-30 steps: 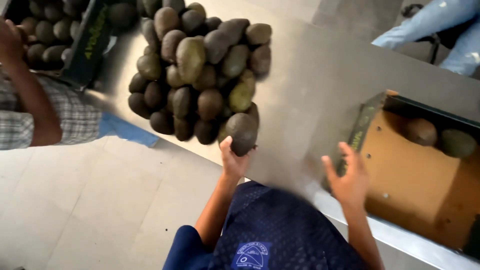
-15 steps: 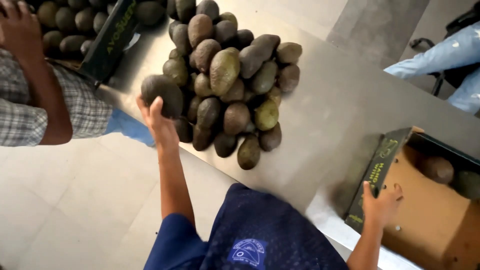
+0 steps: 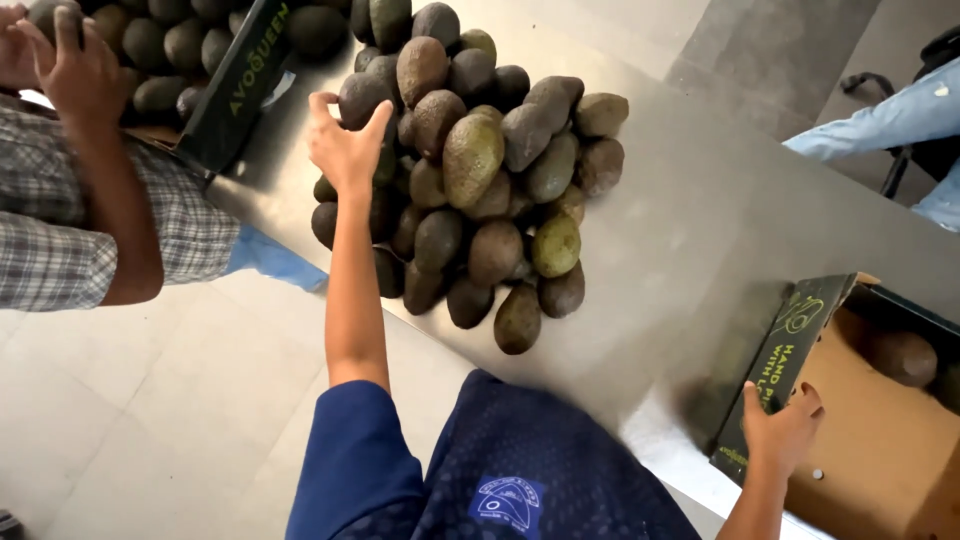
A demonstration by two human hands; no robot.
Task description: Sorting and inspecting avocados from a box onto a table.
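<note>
Left hand (image 3: 345, 145) reaches to the upper centre of the frame, fingers spread and curved around one dark avocado (image 3: 362, 98) on the left flank of the avocado pile (image 3: 480, 190); contact visible at thumb and fingertips, avocado not lifted clear of its neighbours

Pile sits on the steel worktop (image 3: 690, 220), centre to upper centre of the frame, fruit mostly dark brown-green, a few lighter green ones near the middle

Right hand (image 3: 780, 432) at lower right of the frame, fingers closed over the near rim of an open cardboard box (image 3: 880, 440) with a dark printed outer wall; box stands at the worktop's right end. One avocado (image 3: 903, 357) lies inside the box, against the far side

Upper left of the frame: a second dark box (image 3: 235, 90) filled with avocados, touching the worktop edge. Another person in a checked shirt (image 3: 60, 240) stands there; that person's hand (image 3: 70, 65) is raised over this box, gripping a dark avocado

Upper right: a denim-clad leg (image 3: 890, 115) of a third person, well apart from the pile
</note>
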